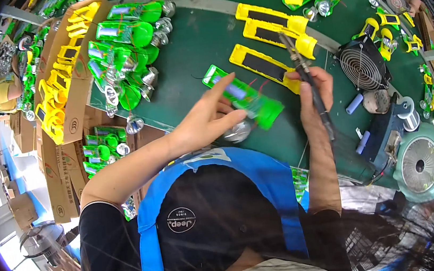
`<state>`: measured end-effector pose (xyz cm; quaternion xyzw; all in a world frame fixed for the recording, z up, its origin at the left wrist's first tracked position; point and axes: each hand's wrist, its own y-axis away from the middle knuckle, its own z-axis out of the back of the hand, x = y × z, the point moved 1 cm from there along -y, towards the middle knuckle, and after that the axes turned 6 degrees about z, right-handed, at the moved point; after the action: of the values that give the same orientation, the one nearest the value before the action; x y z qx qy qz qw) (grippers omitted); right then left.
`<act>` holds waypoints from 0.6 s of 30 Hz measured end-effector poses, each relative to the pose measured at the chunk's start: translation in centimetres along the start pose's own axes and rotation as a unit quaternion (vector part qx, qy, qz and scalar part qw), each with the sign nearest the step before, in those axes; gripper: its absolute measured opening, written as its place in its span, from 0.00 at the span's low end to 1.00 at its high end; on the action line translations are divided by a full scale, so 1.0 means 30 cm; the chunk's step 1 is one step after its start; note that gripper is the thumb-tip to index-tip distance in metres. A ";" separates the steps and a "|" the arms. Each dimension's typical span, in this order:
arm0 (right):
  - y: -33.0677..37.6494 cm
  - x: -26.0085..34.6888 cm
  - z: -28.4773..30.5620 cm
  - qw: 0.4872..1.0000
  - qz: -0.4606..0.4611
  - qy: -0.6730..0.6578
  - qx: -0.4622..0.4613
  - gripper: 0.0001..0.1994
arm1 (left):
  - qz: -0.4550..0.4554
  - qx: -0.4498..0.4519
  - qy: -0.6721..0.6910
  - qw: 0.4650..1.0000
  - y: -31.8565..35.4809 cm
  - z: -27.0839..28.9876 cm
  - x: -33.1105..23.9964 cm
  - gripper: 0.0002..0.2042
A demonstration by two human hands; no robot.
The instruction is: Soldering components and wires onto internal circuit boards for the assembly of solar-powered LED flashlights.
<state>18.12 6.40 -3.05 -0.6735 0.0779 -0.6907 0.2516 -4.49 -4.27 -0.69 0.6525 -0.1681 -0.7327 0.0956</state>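
Note:
My left hand (201, 118) holds a green flashlight housing (245, 97) by its near side, thumb and forefinger over it. A purple battery and thin red wires show in the housing, which is a little blurred. A shiny round reflector (238, 131) hangs beside its wide end, below my thumb. In my right hand (314, 84) is a slim dark soldering iron (307, 74), gripped between thumb and fingers and slanting across the palm. Just left of those fingers lies a yellow cover with a dark panel (262, 66); whether they touch it I cannot tell. More yellow covers (268, 25) lie beyond.
Green housings with reflectors (125, 55) pile up at the left, next to a cardboard box of yellow parts (75, 92). At right stand a black fan (361, 65), a solder spool (408, 116), a dark soldering station (383, 140) and a pale green fan (418, 165). Other people sit nearby.

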 end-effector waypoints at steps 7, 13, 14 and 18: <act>0.190 0.124 0.220 0.975 0.115 0.133 -0.134 0.23 | -0.297 -0.131 -0.269 0.907 -0.139 -0.037 -0.089 0.14; 0.340 0.068 0.144 0.959 -0.117 -0.134 -0.219 0.17 | -0.171 -0.069 -0.143 0.972 -0.235 -0.114 -0.095 0.08; 0.343 0.066 0.138 0.955 -0.127 -0.142 -0.229 0.17 | -0.106 -0.070 -0.093 0.988 -0.237 -0.120 -0.091 0.08; 0.308 0.084 0.136 0.969 -0.168 -0.089 -0.160 0.16 | -0.086 -0.058 -0.109 0.989 -0.235 -0.109 -0.097 0.05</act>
<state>24.39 -1.77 -4.59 -0.7672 0.0508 -0.6388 0.0269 -0.32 2.90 -0.92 0.5746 -0.0780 -0.8131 0.0506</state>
